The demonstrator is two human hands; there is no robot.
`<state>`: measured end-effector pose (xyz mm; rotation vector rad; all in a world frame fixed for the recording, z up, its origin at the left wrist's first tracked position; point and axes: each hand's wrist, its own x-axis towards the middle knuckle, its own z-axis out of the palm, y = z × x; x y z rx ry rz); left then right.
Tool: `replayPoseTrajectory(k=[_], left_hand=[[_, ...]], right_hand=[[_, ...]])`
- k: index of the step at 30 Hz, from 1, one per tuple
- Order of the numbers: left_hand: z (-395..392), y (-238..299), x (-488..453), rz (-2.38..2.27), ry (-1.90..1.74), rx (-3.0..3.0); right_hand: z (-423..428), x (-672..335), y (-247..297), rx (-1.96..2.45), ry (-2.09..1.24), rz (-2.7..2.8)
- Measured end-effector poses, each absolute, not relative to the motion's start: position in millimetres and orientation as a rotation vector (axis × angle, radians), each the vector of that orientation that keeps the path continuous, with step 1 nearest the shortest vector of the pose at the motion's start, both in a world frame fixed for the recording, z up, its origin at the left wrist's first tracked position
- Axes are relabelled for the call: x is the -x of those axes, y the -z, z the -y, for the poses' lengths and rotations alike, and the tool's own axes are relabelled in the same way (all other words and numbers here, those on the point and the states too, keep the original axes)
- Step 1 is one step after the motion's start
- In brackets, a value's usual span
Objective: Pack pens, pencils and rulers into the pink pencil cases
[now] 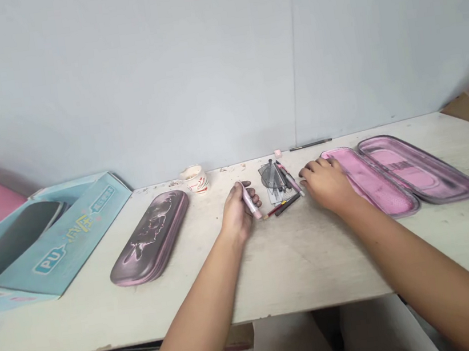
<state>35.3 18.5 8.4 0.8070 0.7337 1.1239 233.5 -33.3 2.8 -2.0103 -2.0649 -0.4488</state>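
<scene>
Gripping a pink marker (252,202) in the left hand (236,212), clenched just beside the stationery pile (278,184), right hand (326,183) open, resting on an open pink pencil case (372,186) right of that pile, closed pencil case (150,238) well left of it

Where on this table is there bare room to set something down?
Bare tabletop lies in front of the stationery pile, between the left hand and right hand. A narrower patch lies between the closed pencil case and the left hand. It is crowded at the pile, between both hands.
</scene>
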Motion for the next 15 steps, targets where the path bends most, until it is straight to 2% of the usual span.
replayPoseTrajectory(k=[5, 9, 12, 15], left_hand=[[-17, -8, -33, -0.735, -1.089, -0.921], [-13, -8, -34, -0.717, -1.048, -1.048], [-8, -8, -38, -0.758, -1.03, -1.19], [-2, -10, -41, -0.866, -1.016, -1.396]], right_hand=[[39, -211, -4, 1.564, 0.281, 2.395], [42, -196, 2, 1.473, 0.302, 2.478], [42, -195, -1, 1.487, 0.179, 2.28], [41, -201, -10, 1.437, -0.167, 1.749]])
